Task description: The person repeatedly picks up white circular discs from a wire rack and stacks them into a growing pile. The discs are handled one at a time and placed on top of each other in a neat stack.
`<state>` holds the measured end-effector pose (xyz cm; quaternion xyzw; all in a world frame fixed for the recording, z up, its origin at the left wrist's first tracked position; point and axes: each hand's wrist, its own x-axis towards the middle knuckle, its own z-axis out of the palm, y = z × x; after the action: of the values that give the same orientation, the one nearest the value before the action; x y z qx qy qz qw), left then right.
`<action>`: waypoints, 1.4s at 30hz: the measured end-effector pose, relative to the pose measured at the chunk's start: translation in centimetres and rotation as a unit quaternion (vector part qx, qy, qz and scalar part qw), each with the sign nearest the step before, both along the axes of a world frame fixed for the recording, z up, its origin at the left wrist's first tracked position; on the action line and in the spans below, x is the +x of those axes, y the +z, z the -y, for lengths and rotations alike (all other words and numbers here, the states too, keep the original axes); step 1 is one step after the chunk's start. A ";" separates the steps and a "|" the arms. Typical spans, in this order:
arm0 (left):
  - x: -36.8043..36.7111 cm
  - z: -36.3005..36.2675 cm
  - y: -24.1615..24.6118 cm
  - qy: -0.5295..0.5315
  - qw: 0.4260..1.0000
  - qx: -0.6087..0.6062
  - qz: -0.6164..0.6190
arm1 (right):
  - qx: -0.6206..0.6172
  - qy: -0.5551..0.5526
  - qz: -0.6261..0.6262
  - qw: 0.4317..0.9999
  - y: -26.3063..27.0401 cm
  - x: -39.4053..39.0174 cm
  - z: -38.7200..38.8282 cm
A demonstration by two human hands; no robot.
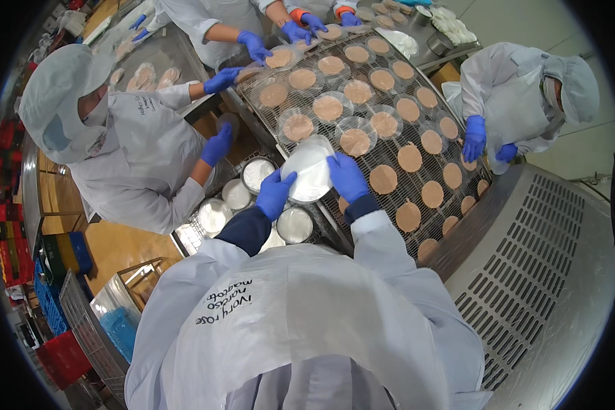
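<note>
Both my hands wear blue gloves. My left hand [275,193] grips the left edge of a stack of round, clear plastic sheets [309,171]; my right hand [347,177] holds its right edge. The stack is just above the near left edge of a wire-mesh conveyor belt [333,202]. Round, flat, pinkish-brown patties lie in rows on the belt. Some, such as one patty [355,142], have clear round film around them; others, such as a patty [383,179] near my right hand, show no film. Below my left hand are round containers [294,225] with whitish, shiny contents.
A slotted stainless-steel cover [523,266] stands at the right. One co-worker [138,138] is close on the left, another [523,102] on the right. Several gloved hands [254,47] work at the belt's far end. A steel table [171,48] with filmed patties is at the upper left.
</note>
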<state>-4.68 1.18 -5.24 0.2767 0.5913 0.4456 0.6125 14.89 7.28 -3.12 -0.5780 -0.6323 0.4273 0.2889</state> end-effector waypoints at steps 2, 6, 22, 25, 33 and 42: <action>-0.8 0.3 0.6 0.005 1.000 -0.002 0.015 | 0.017 -0.018 -0.075 0.997 1.6 1.2 -0.7; -3.0 1.3 1.1 0.004 0.999 -0.005 0.045 | -0.039 -0.124 0.169 0.977 0.2 10.3 -5.4; 0.1 2.9 1.5 -0.017 0.999 0.007 0.048 | -0.074 0.040 0.000 0.996 1.7 1.3 2.1; 0.2 3.3 1.8 -0.014 0.998 0.009 0.066 | -0.034 -0.018 0.092 0.995 3.9 0.9 2.7; -2.5 5.6 1.1 -0.015 0.998 -0.021 0.055 | 0.069 -0.254 0.300 0.917 5.4 13.9 0.1; -2.3 4.6 3.8 -0.071 0.997 -0.032 -0.017 | -0.011 0.030 0.393 0.919 2.3 7.0 2.4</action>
<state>-7.02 -3.42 -1.40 0.3055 0.5944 0.3769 0.6414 21.86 4.86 -0.82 -0.6835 -0.7071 0.1813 -0.0025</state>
